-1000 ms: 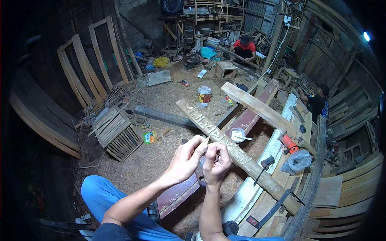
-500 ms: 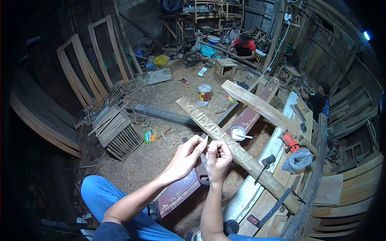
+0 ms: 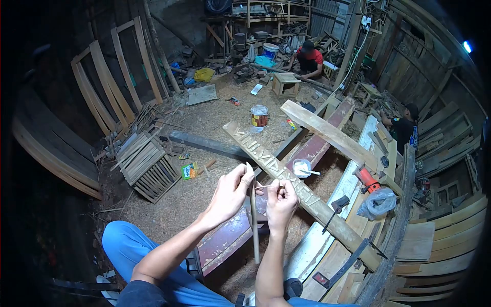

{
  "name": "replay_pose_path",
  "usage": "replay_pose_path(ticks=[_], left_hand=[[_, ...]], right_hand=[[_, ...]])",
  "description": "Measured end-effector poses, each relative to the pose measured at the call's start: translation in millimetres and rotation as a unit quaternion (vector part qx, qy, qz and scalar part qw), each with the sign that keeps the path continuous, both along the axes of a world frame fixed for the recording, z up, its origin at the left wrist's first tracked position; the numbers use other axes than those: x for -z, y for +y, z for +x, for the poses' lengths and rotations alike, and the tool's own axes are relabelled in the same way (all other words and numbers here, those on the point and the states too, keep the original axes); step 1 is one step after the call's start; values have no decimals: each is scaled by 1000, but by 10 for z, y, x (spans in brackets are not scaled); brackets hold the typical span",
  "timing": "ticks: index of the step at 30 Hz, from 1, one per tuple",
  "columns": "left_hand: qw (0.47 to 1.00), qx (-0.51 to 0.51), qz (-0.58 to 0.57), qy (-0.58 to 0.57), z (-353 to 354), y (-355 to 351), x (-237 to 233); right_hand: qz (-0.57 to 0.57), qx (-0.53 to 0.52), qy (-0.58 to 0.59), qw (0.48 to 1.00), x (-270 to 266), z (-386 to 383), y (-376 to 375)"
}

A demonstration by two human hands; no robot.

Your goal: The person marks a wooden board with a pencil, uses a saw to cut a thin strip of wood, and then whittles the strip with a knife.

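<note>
My left hand point(image 3: 231, 192) is closed around a long, narrow, grey-brown strip point(image 3: 255, 230) that hangs almost upright, its upper tip above my fingers. My right hand point(image 3: 280, 207), just beside it, pinches a thin pale sliver point(image 3: 263, 187) that spans the small gap between both hands. Behind my hands a wooden plank point(image 3: 337, 230) with raised letters point(image 3: 266, 162) slants from upper left to lower right. It rests across a maroon beam point(image 3: 230, 238) and a white-topped board point(image 3: 309, 256). A clear tub point(image 3: 302, 167) with white contents and a pale stick stands beside the lettered plank.
A red power tool point(image 3: 367, 179), a plastic bag point(image 3: 377, 203) and a black clamp point(image 3: 353, 263) are at right. A paint can point(image 3: 259, 116), slatted crate point(image 3: 148, 169) and dark beam point(image 3: 209, 146) lie beyond. Two people point(image 3: 309, 59) work farther back.
The long strip now hangs down below my left hand, where only a short tip showed before. My hands have moved slightly apart, with the sliver between them.
</note>
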State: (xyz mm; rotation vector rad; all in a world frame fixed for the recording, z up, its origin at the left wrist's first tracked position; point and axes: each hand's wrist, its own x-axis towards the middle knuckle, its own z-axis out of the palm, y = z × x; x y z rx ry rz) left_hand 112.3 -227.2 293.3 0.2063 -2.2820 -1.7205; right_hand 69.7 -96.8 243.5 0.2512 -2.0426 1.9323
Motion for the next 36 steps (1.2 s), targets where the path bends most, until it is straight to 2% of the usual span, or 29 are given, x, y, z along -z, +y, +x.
replay_pose_path(ticks=[2,6,7,8,10,11,12,14,16,17,18,19,20,21,22,24,26,27,28,30,31,32,33,34,36], left_hand=[[999,9,-48,-10,23,19,-48],[996,19,-86,-9,15,-1,-21],[996,18,-87,-8,13,2,-13],[997,20,-71,8,12,15,-2],[998,24,-52,24,34,44,-100],[1000,-1,-7,19,55,16,-207],[999,-27,36,16,65,-23,-298],[999,-7,18,49,31,-111,-244],[1000,25,-11,10,43,-84,-179],[998,42,39,-7,30,-51,-150],[998,43,40,-11,44,-10,-116],[994,49,97,-18,62,47,-112],[987,54,152,-23,68,110,-129],[984,37,170,-46,78,182,-140],[983,38,169,-59,73,187,-63],[990,42,125,-45,73,231,-17],[993,33,110,-19,32,237,67],[995,22,94,5,16,230,114],[995,10,102,5,-12,193,134],[981,30,192,20,-49,89,99],[972,26,231,18,-63,60,53],[973,12,228,22,-65,58,-12],[973,10,231,25,-80,38,-12],[972,7,234,28,-87,21,-5],[965,3,258,42,-97,10,-19]], right_hand=[[49,24,19,998,49,-12,6],[35,32,0,999,65,3,24],[63,45,20,997,131,-19,23],[92,57,40,993,187,-51,27],[109,115,-4,987,259,-122,113],[88,117,-57,988,269,-156,228],[141,145,-30,979,425,-223,342],[167,121,-38,978,314,-203,448],[178,110,-36,977,245,-182,448],[141,107,8,984,199,-171,409],[103,105,51,988,190,-149,395],[28,69,81,994,401,-218,375],[28,71,80,994,343,-189,360],[-140,-18,1,990,205,-143,315],[-302,-107,-77,944,77,-101,276],[-336,-120,-93,929,-46,-60,296],[-367,-234,-144,889,-61,-26,366],[-358,-243,-133,892,-43,-13,334],[-312,-238,-83,916,-22,-5,299],[-146,-221,-47,963,-72,5,316],[-145,-222,-48,963,-128,31,292],[-4,-122,32,992,-210,63,245],[138,-18,111,984,-265,84,212],[138,-20,111,984,-262,95,215],[280,-79,144,946,-249,121,235]])
